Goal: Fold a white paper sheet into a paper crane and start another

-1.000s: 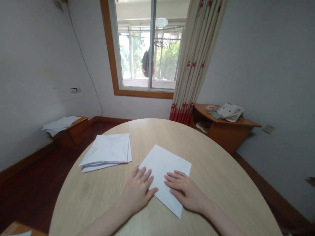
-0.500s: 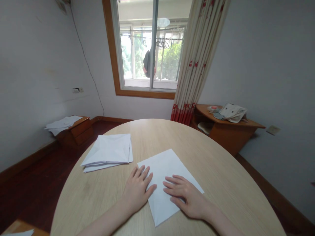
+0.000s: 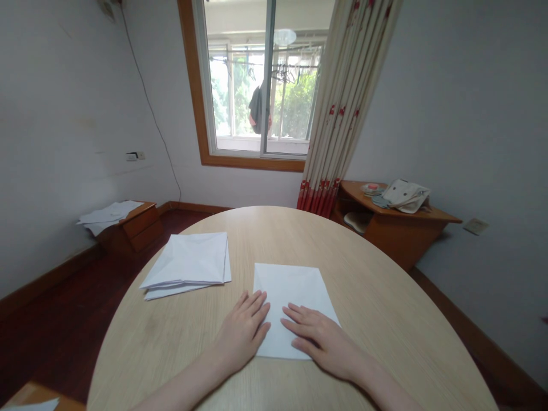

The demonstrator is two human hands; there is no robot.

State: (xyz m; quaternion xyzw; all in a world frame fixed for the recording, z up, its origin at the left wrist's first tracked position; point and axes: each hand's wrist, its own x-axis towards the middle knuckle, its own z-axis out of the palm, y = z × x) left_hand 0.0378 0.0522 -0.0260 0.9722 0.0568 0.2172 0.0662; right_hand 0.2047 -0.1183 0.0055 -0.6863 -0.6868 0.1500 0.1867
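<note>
A white sheet of paper (image 3: 286, 285), with faint creases near its far corners, lies flat on the round wooden table (image 3: 363, 308) in front of me. Its near edge runs roughly parallel to my body. My left hand (image 3: 246, 325) rests on the paper's left edge, fingers stretched out and lying flat. On the right part of the sheet lies my right hand (image 3: 319, 337), its fingers also extended, covering some of the right edge. Neither hand grasps anything. Left of the sheet sits a stack of folded white paper (image 3: 190, 260).
At the back left, a low wooden cabinet (image 3: 143, 228) carries loose papers (image 3: 111, 214). A corner stand (image 3: 398, 228) at the right holds a white cloth bag (image 3: 406, 196). Behind the table are a window (image 3: 240, 85) and a patterned curtain (image 3: 342, 114).
The sheet under my hands has turned counterclockwise, from lying cornerwise to nearly square with me. My hands have shifted only slightly. The paper stack has stayed in place.
</note>
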